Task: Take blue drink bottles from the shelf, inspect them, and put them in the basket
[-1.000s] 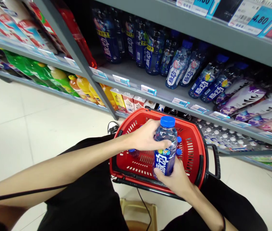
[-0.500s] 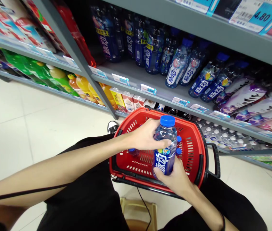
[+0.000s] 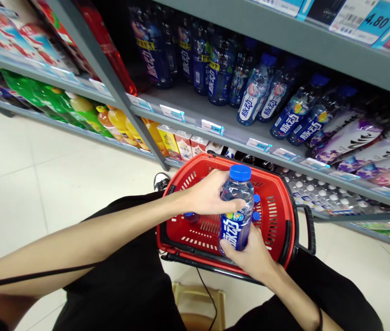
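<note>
Both my hands are closed round one clear drink bottle (image 3: 238, 218) with a blue cap and a blue and white label. It is held nearly upright over a red shopping basket (image 3: 286, 207). My left hand (image 3: 213, 195) grips its upper part from the left, thumb across the front. Lower down, my right hand (image 3: 253, 255) wraps its base from the right. Inside the basket, blue caps of other bottles (image 3: 257, 216) show to the right of the held one, and another capped bottle (image 3: 192, 217) lies to the left, partly under my left arm.
A grey shelf (image 3: 188, 112) with several similar blue bottles (image 3: 255, 89) stands in front. Purple-labelled bottles (image 3: 356, 138) are at right, juice cartons (image 3: 184, 145) below. The basket's black handle (image 3: 308, 230) sticks out right. A tan stool (image 3: 200, 299) is below me.
</note>
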{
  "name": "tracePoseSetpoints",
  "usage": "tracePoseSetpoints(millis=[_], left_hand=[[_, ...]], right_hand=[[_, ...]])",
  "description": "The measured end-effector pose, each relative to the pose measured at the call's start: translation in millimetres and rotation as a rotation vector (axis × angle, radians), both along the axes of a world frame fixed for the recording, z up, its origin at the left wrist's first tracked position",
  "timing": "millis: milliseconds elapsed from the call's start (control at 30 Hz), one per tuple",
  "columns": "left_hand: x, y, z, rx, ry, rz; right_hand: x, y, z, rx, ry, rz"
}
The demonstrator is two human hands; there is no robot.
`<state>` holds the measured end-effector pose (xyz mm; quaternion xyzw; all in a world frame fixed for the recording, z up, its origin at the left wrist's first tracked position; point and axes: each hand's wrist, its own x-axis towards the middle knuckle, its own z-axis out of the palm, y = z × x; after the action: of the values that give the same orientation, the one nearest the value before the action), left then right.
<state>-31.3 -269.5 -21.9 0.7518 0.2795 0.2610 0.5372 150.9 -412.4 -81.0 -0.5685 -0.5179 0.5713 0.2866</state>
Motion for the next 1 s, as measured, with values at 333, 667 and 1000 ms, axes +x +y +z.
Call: tracePoseSetpoints(millis=[333, 667, 1000], left_hand=[[0.3, 0.5, -1.3, 0.006, -0.002, -0.008], [-2.2, 1.2, 1.3, 0.029, -0.012, -0.022], [-1.1, 0.4, -0.5, -0.017, -0.039, -0.044]], right_hand=[[0.1, 0.6, -0.8, 0.003, 0.012, 0.008], [-0.2, 0.6, 1.9, 0.024, -0.003, -0.001], [1.0, -1.4, -4.8, 0.024, -0.013, 0.005]])
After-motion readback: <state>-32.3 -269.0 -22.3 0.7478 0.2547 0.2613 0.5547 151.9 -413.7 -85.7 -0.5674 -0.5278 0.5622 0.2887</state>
